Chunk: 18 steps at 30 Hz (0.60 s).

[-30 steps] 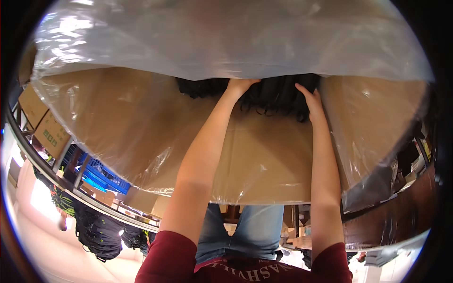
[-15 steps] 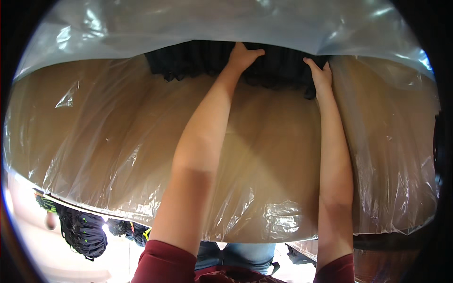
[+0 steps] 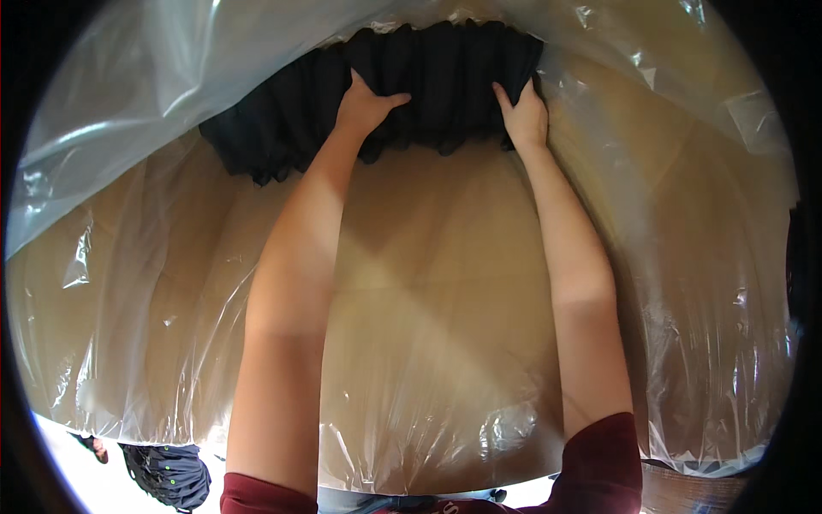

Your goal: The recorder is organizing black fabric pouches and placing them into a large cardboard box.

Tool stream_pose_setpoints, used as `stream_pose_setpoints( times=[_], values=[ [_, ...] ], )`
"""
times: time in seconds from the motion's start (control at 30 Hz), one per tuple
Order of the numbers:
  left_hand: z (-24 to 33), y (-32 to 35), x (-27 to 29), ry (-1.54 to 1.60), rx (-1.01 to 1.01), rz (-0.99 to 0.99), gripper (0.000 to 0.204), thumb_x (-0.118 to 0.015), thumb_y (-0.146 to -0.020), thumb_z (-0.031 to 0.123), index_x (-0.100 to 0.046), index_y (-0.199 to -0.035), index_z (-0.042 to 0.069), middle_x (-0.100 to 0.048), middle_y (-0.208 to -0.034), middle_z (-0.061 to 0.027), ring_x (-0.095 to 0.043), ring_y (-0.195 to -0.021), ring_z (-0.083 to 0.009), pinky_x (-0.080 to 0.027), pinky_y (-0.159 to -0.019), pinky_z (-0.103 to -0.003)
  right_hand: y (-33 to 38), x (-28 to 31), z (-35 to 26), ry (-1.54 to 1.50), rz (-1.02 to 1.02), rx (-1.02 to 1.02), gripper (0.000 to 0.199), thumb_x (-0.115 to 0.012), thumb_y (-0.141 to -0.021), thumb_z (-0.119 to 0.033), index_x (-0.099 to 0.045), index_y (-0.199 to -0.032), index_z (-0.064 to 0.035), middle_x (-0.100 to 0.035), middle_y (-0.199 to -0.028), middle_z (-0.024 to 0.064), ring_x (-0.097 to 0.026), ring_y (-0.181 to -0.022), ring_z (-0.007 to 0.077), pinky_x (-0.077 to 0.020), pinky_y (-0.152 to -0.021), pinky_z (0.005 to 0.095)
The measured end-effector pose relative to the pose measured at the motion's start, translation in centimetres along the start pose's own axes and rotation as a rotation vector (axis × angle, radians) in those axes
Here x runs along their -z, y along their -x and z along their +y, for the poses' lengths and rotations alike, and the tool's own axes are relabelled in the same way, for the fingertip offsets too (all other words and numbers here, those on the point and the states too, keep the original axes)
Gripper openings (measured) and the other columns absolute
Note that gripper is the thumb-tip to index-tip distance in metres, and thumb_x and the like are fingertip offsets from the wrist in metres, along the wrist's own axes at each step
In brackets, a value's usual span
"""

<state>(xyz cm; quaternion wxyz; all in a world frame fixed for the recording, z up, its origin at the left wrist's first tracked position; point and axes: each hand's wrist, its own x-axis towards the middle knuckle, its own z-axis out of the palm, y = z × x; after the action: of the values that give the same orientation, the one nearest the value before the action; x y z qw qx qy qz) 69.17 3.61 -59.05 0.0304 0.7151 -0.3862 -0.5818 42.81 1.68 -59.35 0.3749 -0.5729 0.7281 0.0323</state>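
A row of black fabric bundles [image 3: 428, 81], packed side by side in upright folds, lies deep inside a large plastic-lined cardboard box [image 3: 428, 283]. My left hand [image 3: 364, 107] reaches into the middle of the row. Its fingers sink between the folds, and the thumb points right over the fabric. At the row's right end, my right hand [image 3: 527, 116] clasps the last folds between thumb and fingers. The fingertips of both hands are partly hidden by the cloth. What kind of articles these bundles are does not show.
Clear plastic liner [image 3: 94, 146] drapes over the box's far left side and hangs loosely along the walls. Outside the box, at lower left, is a black backpack [image 3: 167, 475] with small green marks. A brown surface [image 3: 685, 493] shows at lower right.
My view has shifted deeper into the box, and the plastic has drawn back off the row, so more black fabric shows. Both hands appear further left, still at the fabric.
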Motion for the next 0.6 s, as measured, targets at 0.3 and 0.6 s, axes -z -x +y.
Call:
stream_pose_setpoints(
  times=[0.3,0.6],
  values=[
    [3.0,9.9,2.6,-0.218,-0.064,0.145,0.079,-0.068,-0.073,0.022,-0.025,-0.136,0.001,-0.046,-0.126,-0.0279,-0.046,-0.115,-0.0427,-0.040,-0.097,-0.042,4.6,4.7,-4.4,-0.100,0.095,-0.246,0.077,-0.069,-0.074,-0.029,-0.030,-0.134,-0.0006,-0.047,-0.126,0.0266,-0.047,-0.114,0.0400,-0.0383,-0.097,0.0435],
    [10.9,28.2,9.3,0.083,0.109,-0.159,0.019,-0.057,-0.084,0.013,-0.059,-0.102,0.005,-0.065,-0.093,-0.0115,-0.063,-0.083,-0.0195,-0.050,-0.073,-0.030,19.2,21.9,-14.8,-0.578,-0.174,-0.102,0.053,-0.059,-0.078,-0.013,-0.043,-0.128,-0.0127,-0.061,-0.097,0.0121,-0.061,-0.087,0.0243,-0.0481,-0.080,0.0373]
  ],
)
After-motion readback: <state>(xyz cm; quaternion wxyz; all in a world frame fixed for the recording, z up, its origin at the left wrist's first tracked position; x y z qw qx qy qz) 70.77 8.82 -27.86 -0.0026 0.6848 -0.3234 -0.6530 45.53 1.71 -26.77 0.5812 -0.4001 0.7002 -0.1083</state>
